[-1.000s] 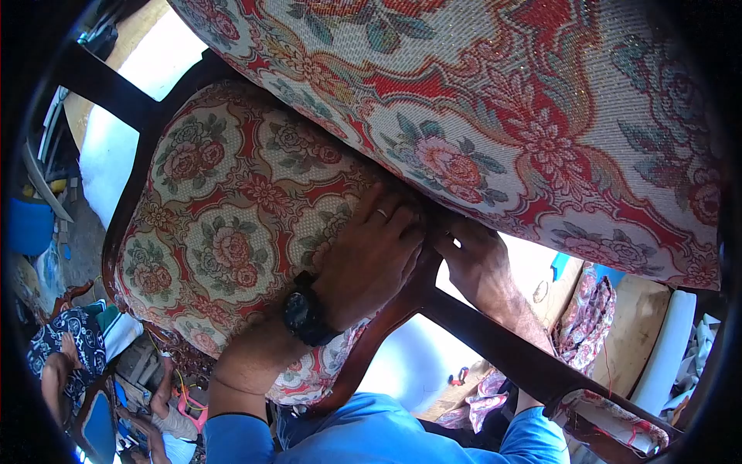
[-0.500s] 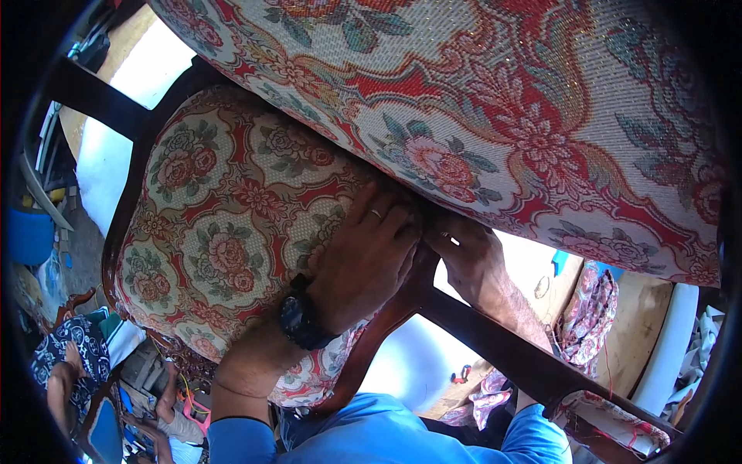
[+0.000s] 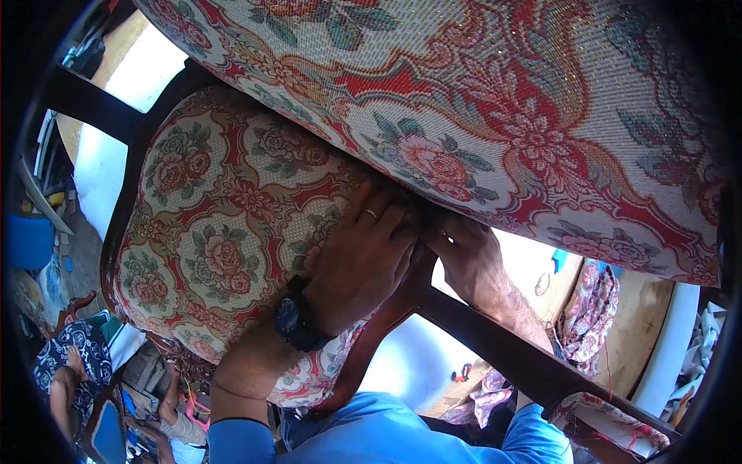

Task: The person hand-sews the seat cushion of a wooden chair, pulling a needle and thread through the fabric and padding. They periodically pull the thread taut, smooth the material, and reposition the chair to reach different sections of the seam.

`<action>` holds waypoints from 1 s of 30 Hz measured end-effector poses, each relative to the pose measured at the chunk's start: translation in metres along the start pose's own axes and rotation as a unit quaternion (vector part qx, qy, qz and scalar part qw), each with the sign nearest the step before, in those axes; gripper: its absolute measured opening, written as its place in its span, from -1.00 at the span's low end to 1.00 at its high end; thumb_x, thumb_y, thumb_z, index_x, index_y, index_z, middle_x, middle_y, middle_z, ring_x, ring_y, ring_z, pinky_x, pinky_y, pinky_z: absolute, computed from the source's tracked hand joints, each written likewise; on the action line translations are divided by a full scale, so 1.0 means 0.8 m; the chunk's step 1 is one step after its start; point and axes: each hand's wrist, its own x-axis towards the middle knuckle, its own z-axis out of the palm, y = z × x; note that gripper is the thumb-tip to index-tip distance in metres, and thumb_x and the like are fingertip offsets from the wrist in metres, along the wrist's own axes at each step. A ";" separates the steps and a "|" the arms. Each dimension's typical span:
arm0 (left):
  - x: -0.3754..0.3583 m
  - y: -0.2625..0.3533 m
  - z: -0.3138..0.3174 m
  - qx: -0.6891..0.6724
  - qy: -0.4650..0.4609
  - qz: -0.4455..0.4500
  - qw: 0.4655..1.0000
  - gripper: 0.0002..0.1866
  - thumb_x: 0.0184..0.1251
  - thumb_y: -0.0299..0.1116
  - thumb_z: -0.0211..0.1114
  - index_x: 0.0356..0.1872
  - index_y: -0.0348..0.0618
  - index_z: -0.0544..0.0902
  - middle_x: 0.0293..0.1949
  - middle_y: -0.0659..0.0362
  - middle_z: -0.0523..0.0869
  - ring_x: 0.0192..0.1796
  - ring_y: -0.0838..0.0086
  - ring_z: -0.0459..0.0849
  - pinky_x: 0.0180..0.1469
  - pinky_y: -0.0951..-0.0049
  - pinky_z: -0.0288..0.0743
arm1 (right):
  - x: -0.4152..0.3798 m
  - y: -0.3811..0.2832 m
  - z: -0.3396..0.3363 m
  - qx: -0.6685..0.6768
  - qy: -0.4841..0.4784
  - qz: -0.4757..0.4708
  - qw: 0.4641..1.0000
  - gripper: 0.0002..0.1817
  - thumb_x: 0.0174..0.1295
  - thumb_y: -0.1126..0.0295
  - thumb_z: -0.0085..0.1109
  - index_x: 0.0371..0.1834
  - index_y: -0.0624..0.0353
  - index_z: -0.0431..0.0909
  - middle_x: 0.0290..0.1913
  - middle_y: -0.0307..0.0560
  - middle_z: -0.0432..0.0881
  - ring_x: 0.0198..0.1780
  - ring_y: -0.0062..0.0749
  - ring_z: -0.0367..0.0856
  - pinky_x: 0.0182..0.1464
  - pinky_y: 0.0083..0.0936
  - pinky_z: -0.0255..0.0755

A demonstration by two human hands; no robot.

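Observation:
A wooden chair frame (image 3: 354, 370) holds a backrest (image 3: 224, 259) covered in red, cream and green floral fabric. Close to the camera, a large padded part (image 3: 464, 100) in matching fabric spans the top. My left hand (image 3: 367, 251), with a ring and a dark wristwatch (image 3: 297, 317), rests over the backrest, its bent fingers reaching into the dark gap beneath that padded part. My right hand (image 3: 470, 259) comes from the other side of the frame, fingers curled at the same spot. Both sets of fingertips are in shadow, so what they grip is hidden.
A wooden bar (image 3: 495, 332) runs to a padded armrest (image 3: 610, 421) with loose red threads. Floral fabric scraps (image 3: 591, 313) lie on the right. Another person's leg (image 3: 66, 387) and patterned cloth show at lower left, near a blue container (image 3: 31, 240).
Both hands stay at the same gap with hardly any movement. The view of the padded part has shifted very slightly left.

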 end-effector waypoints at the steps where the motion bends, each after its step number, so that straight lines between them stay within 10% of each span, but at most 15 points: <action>1: 0.000 0.000 0.000 -0.001 0.000 0.000 1.000 -0.66 0.39 -0.36 0.37 0.12 -0.25 0.71 0.16 -0.03 0.64 0.34 0.03 0.58 0.64 -0.14 0.28 | 0.001 -0.001 -0.002 -0.002 0.002 -0.001 1.000 -0.70 0.07 0.61 0.36 -0.10 0.13 0.80 0.07 -0.02 0.77 0.23 -0.06 0.73 0.28 -0.06 0.66; 30: 0.000 -0.002 0.002 0.002 -0.001 0.000 1.000 -0.71 0.39 -0.37 0.38 0.07 -0.25 0.73 0.18 -0.02 0.66 0.38 0.04 0.58 0.65 -0.12 0.28 | 0.005 -0.003 -0.012 -0.026 -0.009 -0.023 0.999 -0.78 0.14 0.46 0.38 -0.12 0.09 0.80 0.10 -0.04 0.72 0.21 -0.09 0.73 0.19 -0.12 0.72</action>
